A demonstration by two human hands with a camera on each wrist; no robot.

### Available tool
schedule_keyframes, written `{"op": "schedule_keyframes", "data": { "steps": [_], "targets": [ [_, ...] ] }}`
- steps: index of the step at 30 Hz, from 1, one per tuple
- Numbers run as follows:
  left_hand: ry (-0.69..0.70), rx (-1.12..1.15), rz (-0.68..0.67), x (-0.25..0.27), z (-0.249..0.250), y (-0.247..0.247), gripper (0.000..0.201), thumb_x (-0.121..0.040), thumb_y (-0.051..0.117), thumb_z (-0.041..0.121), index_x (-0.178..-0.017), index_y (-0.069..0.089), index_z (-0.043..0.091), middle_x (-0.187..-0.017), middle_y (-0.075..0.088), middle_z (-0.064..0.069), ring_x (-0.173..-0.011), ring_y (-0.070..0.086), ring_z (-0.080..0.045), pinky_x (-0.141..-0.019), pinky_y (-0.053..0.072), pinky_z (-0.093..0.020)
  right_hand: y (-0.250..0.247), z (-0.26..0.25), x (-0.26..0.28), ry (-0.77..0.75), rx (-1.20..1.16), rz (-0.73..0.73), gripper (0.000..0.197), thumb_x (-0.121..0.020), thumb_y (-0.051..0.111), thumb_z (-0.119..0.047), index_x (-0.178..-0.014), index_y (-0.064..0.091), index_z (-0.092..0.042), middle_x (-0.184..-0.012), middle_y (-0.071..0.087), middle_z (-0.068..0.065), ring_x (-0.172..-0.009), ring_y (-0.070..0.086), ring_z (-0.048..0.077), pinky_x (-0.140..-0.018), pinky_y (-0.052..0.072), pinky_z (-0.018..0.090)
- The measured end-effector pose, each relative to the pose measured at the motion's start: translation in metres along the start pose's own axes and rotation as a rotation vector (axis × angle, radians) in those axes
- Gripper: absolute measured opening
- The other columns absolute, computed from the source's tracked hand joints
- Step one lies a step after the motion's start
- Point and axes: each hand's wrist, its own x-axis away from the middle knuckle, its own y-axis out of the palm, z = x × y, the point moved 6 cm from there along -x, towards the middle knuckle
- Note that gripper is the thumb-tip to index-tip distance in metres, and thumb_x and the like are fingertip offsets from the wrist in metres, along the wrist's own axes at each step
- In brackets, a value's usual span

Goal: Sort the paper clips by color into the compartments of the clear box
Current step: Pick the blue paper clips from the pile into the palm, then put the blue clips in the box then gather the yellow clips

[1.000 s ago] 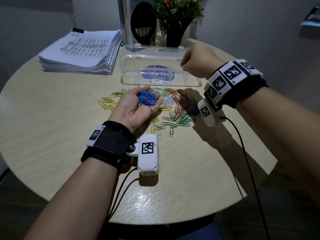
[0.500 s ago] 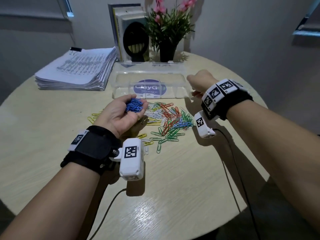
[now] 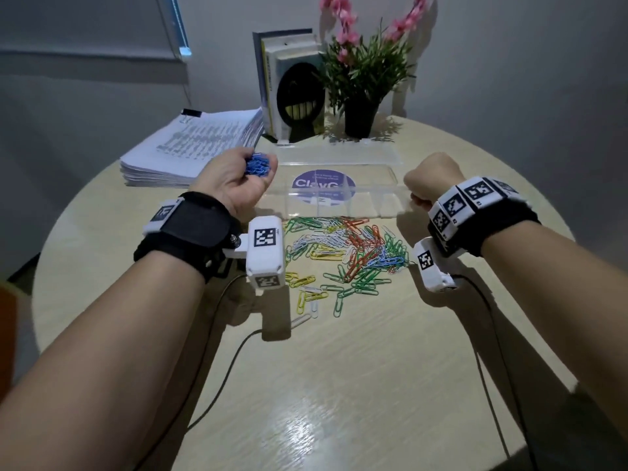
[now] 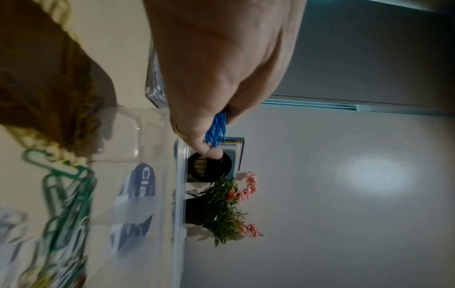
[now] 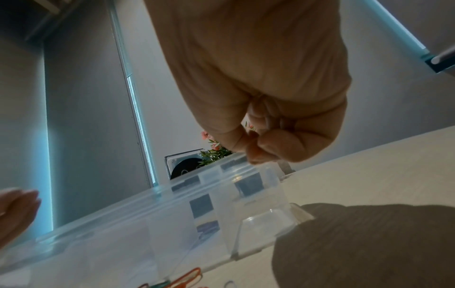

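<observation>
My left hand (image 3: 234,181) grips a bunch of blue paper clips (image 3: 259,165) in curled fingers, raised beside the left end of the clear box (image 3: 390,176). The left wrist view shows the blue clips (image 4: 216,128) poking out between thumb and fingers above the box (image 4: 138,136). My right hand (image 3: 430,180) is curled at the box's right end. In the right wrist view its thumb and forefinger tips (image 5: 253,155) meet on the box rim (image 5: 221,175). A mixed pile of green, red, white, yellow and blue clips (image 3: 346,253) lies on the table in front of the box.
Round wooden table (image 3: 339,385). A stack of printed papers (image 3: 190,147) lies at the back left. Books (image 3: 292,83) and a potted plant (image 3: 363,73) stand behind the box. Wrist-camera cables (image 3: 217,379) trail over the table toward me.
My left hand has lifted the blue clips from over the pile up to the box's left end. My right hand has come down from above the box to its right end.
</observation>
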Motion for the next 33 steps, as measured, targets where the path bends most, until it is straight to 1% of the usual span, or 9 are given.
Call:
{"op": "schedule_keyframes", "data": {
  "steps": [3, 6, 10, 14, 18, 23, 28, 30, 33],
  "targets": [
    [0.064, -0.102, 0.053, -0.019, 0.009, 0.001, 0.012, -0.102, 0.036, 0.006, -0.109, 0.041, -0.002, -0.097, 0.044, -0.016, -0.067, 0.048, -0.019, -0.053, 0.055, -0.025, 0.000, 0.003, 0.000, -0.008, 0.030, 0.009, 0.021, -0.081, 0.047, -0.004, -0.068, 0.063, 0.001, -0.070, 0.064, 0.018, -0.059, 0.056, 0.026, -0.058, 0.043, 0.031],
    [0.123, -0.230, 0.129, -0.030, 0.013, 0.001, 0.010, -0.100, 0.033, 0.004, -0.106, 0.041, 0.002, -0.094, 0.043, -0.014, -0.064, 0.048, -0.017, -0.046, 0.050, -0.021, 0.002, 0.006, -0.001, -0.007, 0.032, 0.007, 0.021, -0.080, 0.046, -0.004, -0.069, 0.063, 0.001, -0.068, 0.064, 0.017, -0.055, 0.053, 0.024, -0.055, 0.041, 0.029],
    [0.190, -0.518, 0.135, -0.037, 0.014, 0.008, 0.030, -0.096, 0.028, -0.003, -0.077, 0.045, 0.011, -0.074, 0.045, -0.010, -0.059, 0.046, -0.015, -0.053, 0.043, -0.020, 0.003, 0.008, -0.004, -0.012, 0.025, 0.015, 0.021, -0.080, 0.046, -0.005, -0.074, 0.065, 0.002, -0.071, 0.065, 0.019, -0.058, 0.054, 0.026, -0.057, 0.043, 0.031],
    [0.198, -0.750, 0.120, -0.038, 0.012, 0.012, 0.027, -0.091, 0.037, -0.002, -0.070, 0.046, 0.013, -0.070, 0.044, -0.005, -0.059, 0.043, -0.015, -0.062, 0.040, -0.028, 0.003, 0.007, -0.003, -0.010, 0.009, 0.031, 0.021, -0.079, 0.045, -0.005, -0.074, 0.064, 0.001, -0.071, 0.065, 0.019, -0.060, 0.056, 0.027, -0.059, 0.044, 0.033],
    [0.166, -0.810, 0.136, -0.036, 0.011, 0.010, 0.010, -0.088, 0.047, 0.013, -0.078, 0.049, 0.015, -0.079, 0.052, -0.001, -0.068, 0.048, -0.011, -0.067, 0.038, -0.026, 0.003, 0.007, -0.002, -0.003, 0.008, 0.042, 0.021, -0.081, 0.045, -0.004, -0.071, 0.063, 0.000, -0.068, 0.064, 0.017, -0.058, 0.056, 0.026, -0.058, 0.045, 0.032],
    [0.130, -0.833, 0.124, -0.031, 0.010, 0.006, 0.010, -0.090, 0.049, 0.022, -0.094, 0.056, 0.017, -0.090, 0.051, 0.000, -0.082, 0.047, -0.013, -0.056, 0.031, -0.022, 0.000, 0.005, 0.004, 0.003, 0.007, 0.031, 0.021, -0.083, 0.044, -0.002, -0.071, 0.061, 0.001, -0.068, 0.063, 0.017, -0.059, 0.058, 0.026, -0.059, 0.046, 0.032],
    [0.137, -0.735, 0.045, -0.012, 0.003, 0.012, 0.029, -0.096, 0.049, 0.022, -0.122, 0.053, 0.010, -0.096, 0.053, -0.002, -0.084, 0.053, -0.012, -0.082, 0.041, -0.028, -0.012, 0.000, 0.022, -0.017, 0.004, 0.016, 0.015, -0.085, 0.042, -0.009, -0.098, 0.049, -0.007, -0.075, 0.057, 0.014, -0.056, 0.057, 0.024, -0.046, 0.039, 0.026],
    [0.124, -0.684, 0.013, -0.001, -0.002, 0.012, 0.026, -0.096, 0.048, 0.020, -0.120, 0.054, 0.011, -0.091, 0.050, -0.001, -0.077, 0.049, -0.014, -0.078, 0.042, -0.027, -0.017, -0.001, 0.030, -0.037, 0.036, -0.020, 0.009, -0.086, 0.041, -0.012, -0.090, 0.048, -0.007, -0.072, 0.054, 0.012, -0.056, 0.053, 0.023, -0.046, 0.037, 0.026],
    [0.061, -0.635, -0.037, 0.017, -0.016, 0.009, 0.013, -0.097, 0.046, 0.020, -0.105, 0.054, 0.013, -0.095, 0.052, -0.002, -0.082, 0.053, -0.014, -0.081, 0.047, -0.029, -0.017, -0.005, 0.047, -0.135, 0.146, -0.115, 0.020, -0.087, 0.043, -0.008, -0.067, 0.047, -0.006, -0.063, 0.049, 0.009, -0.050, 0.043, 0.019, -0.045, 0.032, 0.023]
  ]
}}
